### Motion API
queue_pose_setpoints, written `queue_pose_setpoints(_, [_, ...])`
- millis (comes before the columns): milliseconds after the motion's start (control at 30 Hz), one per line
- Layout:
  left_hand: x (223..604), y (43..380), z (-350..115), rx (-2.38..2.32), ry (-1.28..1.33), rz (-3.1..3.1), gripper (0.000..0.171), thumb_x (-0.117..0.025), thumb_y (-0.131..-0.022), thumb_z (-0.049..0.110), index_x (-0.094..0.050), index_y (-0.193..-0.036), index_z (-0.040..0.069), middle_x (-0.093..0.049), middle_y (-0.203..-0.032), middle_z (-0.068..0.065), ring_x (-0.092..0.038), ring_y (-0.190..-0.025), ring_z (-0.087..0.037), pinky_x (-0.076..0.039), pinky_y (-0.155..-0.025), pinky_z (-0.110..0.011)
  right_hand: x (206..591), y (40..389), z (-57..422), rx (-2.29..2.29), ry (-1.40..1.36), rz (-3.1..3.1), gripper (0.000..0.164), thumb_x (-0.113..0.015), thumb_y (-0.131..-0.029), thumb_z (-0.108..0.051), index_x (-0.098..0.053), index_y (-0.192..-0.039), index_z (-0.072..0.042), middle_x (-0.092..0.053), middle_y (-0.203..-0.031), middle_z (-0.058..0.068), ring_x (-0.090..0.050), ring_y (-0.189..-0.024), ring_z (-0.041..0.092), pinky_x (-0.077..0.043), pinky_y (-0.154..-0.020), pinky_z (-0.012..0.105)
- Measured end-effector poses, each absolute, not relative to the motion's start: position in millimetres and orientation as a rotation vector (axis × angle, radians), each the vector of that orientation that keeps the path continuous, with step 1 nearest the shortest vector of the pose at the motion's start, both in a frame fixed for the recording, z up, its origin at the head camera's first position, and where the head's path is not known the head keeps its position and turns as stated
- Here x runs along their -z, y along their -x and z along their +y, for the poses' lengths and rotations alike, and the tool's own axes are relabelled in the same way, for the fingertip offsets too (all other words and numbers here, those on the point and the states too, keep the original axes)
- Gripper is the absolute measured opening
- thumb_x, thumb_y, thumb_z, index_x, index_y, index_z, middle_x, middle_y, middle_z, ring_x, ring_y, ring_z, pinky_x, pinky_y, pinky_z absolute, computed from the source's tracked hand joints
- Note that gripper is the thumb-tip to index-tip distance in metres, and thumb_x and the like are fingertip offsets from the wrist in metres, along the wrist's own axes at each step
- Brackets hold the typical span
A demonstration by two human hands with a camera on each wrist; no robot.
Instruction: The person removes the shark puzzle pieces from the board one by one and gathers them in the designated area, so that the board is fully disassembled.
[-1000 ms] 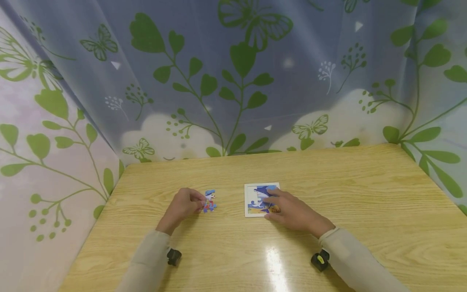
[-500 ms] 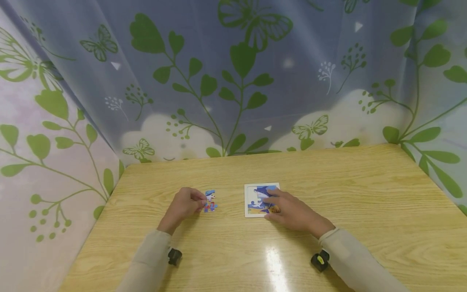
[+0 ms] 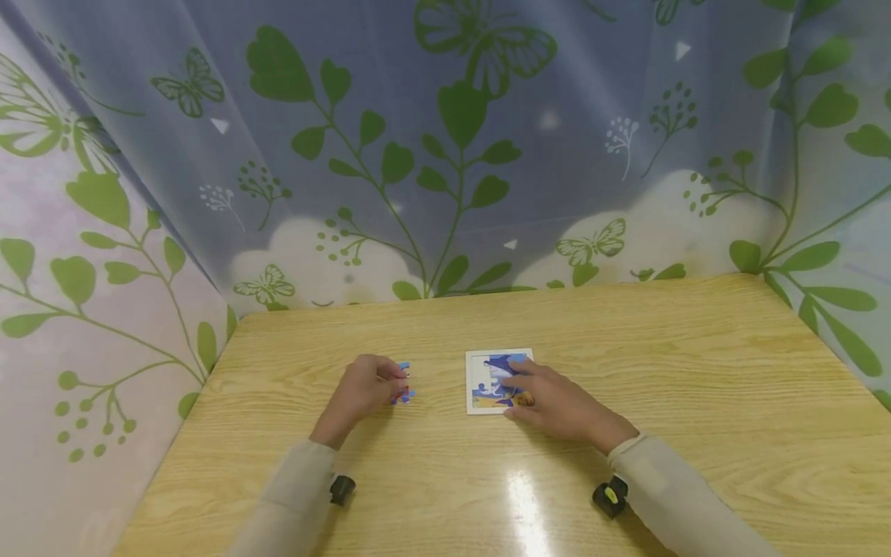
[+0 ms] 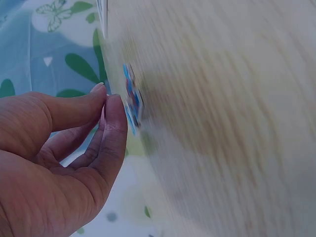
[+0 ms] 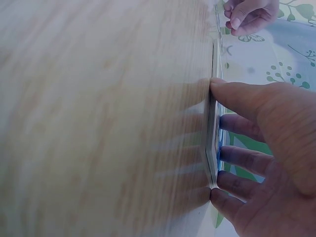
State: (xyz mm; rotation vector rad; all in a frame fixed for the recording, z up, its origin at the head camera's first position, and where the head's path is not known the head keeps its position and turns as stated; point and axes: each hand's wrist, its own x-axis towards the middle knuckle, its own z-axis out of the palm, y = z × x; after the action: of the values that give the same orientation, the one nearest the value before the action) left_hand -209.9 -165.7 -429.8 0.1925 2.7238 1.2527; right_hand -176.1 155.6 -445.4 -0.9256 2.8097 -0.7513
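In the head view, my left hand [image 3: 369,384] is over several small jigsaw pieces [image 3: 404,397] and hides most of them. Its thumb and forefinger tips are pressed together in a pinch; the piece between them is almost wholly hidden. The left wrist view shows the loose pieces [image 4: 132,98] lying on the table just beyond those fingertips. My right hand [image 3: 557,398] rests with spread fingers on the right part of a square white-framed puzzle board [image 3: 475,411]. Blue and yellow pieces fill part of the board; a white gap shows at its upper left.
Both hands work on a wood-grain table [image 3: 431,472]. A blue-grey curtain [image 3: 390,193] printed with green leaves and butterflies hangs along the back edge, with another patterned cloth [image 3: 90,271] on the left. Black wrist cameras [image 3: 342,490] sit under both sleeves.
My left hand has moved slightly to the right, with its fingertips now over the loose pieces that showed beside them before. My right hand and the puzzle board have stayed in place.
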Motion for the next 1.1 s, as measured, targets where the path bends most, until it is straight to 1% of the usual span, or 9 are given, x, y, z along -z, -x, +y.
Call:
queue_pose_setpoints(100, [427.8,208.9,-159.1,-1.248,-0.249,2.727,0.007,-0.073,-0.089,-0.001,-0.075,-0.096,-0.003,-0.072,-0.086,-0.009,-0.07,-0.072,-0.019,-0.058,-0.064,-0.031,445.9,176.3,155.5,0.75,0.929,2.81,0.044,-0.07,-0.098,-0.025,-0.064,-0.132,0.002,-0.05,-0.147,0.025,-0.04,-0.141,0.043,-0.037,-0.111,0.058])
queue_pose_setpoints(200, [426.5,208.7,-151.2,-1.23,-0.278,2.732,0.006,-0.073,-0.089,-0.001,-0.075,-0.095,-0.001,-0.072,-0.087,-0.009,-0.07,-0.073,-0.019,-0.058,-0.063,-0.031,445.8,176.5,155.7,0.751,0.931,2.808,0.044,-0.07,-0.098,-0.026,-0.064,-0.132,0.002,-0.05,-0.147,0.025,-0.04,-0.141,0.043,-0.036,-0.111,0.058])
queue_pose_setpoints(333, [425.7,209.1,-139.5,-1.188,-0.301,2.745,0.004,-0.075,-0.089,0.002,-0.075,-0.092,0.0,-0.072,-0.086,-0.007,-0.068,-0.072,-0.018,-0.057,-0.064,-0.031,445.3,176.4,155.9,0.75,0.937,2.809,0.044,-0.07,-0.098,-0.025,-0.064,-0.132,0.002,-0.049,-0.147,0.026,-0.04,-0.141,0.043,-0.036,-0.111,0.058])
queue_pose_setpoints(467, [425.7,209.0,-126.9,-1.126,-0.326,2.762,0.004,-0.077,-0.088,0.005,-0.076,-0.091,0.003,-0.071,-0.086,-0.005,-0.065,-0.076,-0.016,-0.055,-0.066,-0.03,445.1,176.2,155.9,0.748,0.945,2.813,0.044,-0.07,-0.098,-0.025,-0.064,-0.132,0.002,-0.049,-0.147,0.026,-0.04,-0.141,0.043,-0.037,-0.111,0.058])
queue_pose_setpoints(667, [427.7,208.1,-109.6,-1.105,-0.395,2.736,0.004,-0.078,-0.087,0.005,-0.076,-0.091,0.003,-0.072,-0.086,-0.004,-0.066,-0.081,-0.016,-0.056,-0.07,-0.03,445.3,176.6,155.6,0.746,0.934,2.82,0.046,-0.071,-0.097,-0.025,-0.063,-0.133,0.003,-0.048,-0.147,0.028,-0.042,-0.139,0.045,-0.038,-0.11,0.058])
queue_pose_setpoints(833, [429.7,207.1,-97.8,-1.102,-0.475,2.7,0.003,-0.078,-0.087,0.004,-0.076,-0.09,0.003,-0.072,-0.085,-0.003,-0.065,-0.08,-0.014,-0.055,-0.071,-0.029,445.3,176.9,155.3,0.748,0.919,2.818,0.047,-0.071,-0.097,-0.026,-0.063,-0.133,0.003,-0.047,-0.148,0.029,-0.042,-0.139,0.045,-0.038,-0.11,0.058])
queue_pose_setpoints(1000, [430.4,206.2,-88.6,-1.113,-0.507,2.651,0.008,-0.08,-0.085,0.006,-0.076,-0.091,0.003,-0.072,-0.084,-0.002,-0.065,-0.077,-0.012,-0.055,-0.069,-0.026,445.2,177.2,155.1,0.763,0.917,2.812,0.047,-0.071,-0.096,-0.025,-0.063,-0.133,0.003,-0.047,-0.147,0.029,-0.042,-0.138,0.046,-0.038,-0.109,0.059])
queue_pose_setpoints(1100, [430.4,205.7,-84.6,-1.093,-0.502,2.652,0.012,-0.082,-0.085,0.009,-0.076,-0.093,0.003,-0.072,-0.085,-0.002,-0.065,-0.077,-0.011,-0.055,-0.071,-0.026,445.2,177.3,154.8,0.767,0.919,2.813,0.046,-0.072,-0.096,-0.025,-0.063,-0.132,0.004,-0.048,-0.146,0.03,-0.043,-0.137,0.047,-0.039,-0.109,0.059])
